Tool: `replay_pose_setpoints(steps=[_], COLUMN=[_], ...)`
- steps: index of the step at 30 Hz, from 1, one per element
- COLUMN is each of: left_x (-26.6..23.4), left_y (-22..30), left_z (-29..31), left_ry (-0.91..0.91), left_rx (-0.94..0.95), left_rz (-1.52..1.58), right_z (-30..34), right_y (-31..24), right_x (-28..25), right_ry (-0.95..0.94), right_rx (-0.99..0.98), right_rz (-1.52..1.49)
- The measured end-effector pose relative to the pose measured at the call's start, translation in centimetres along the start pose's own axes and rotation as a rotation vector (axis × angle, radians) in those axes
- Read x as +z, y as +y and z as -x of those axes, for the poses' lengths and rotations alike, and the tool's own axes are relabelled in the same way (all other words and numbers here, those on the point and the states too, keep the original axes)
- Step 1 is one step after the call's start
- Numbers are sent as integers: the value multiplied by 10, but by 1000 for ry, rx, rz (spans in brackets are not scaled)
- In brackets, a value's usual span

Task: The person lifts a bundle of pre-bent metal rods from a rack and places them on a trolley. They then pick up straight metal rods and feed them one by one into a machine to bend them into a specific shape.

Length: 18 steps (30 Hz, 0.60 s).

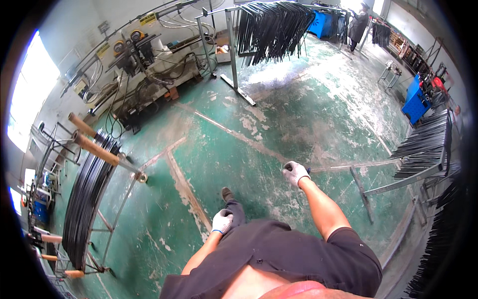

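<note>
My left hand [222, 221], in a pale work glove with a blue cuff edge, hangs beside my left thigh. Its fingers are curled in, and nothing shows in them. Held out ahead to the right is my right hand [295, 173], also in a pale glove. Those fingers are bent round into a loose fist with nothing visible protruding. Neither hand touches a rack or machine. Below them lies a worn green floor [239, 164]; one dark shoe [227, 194] shows in front of my left leg.
At left, a metal rack with brown roller-like arms [97, 148] carries long black strips [87, 199]. Machinery [149, 70] with cables lines the back wall. Black rods hang from a rack [271, 30] ahead; further racked rods [423, 144] stand right. A person [358, 27] stands far off, near blue cabinets [416, 102].
</note>
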<state>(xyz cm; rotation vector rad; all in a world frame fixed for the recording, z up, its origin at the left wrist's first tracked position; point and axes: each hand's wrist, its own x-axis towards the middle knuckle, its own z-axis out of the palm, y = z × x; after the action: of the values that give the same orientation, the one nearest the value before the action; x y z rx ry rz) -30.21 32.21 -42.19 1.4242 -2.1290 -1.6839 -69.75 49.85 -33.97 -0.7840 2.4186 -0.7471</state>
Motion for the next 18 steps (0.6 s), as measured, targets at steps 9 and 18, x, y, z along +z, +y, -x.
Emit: replay_pose_setpoints(steps=[9, 18], left_x=[-182, -257], left_y=[187, 434], left_z=[-288, -533], left_ry=[36, 34], left_rx=[194, 545], left_rz=[-213, -139], right_z=[-95, -307], right_y=[0, 8], right_x=[56, 64], right_ry=[-113, 76], right_rx=[589, 606], right_rz=[-20, 80])
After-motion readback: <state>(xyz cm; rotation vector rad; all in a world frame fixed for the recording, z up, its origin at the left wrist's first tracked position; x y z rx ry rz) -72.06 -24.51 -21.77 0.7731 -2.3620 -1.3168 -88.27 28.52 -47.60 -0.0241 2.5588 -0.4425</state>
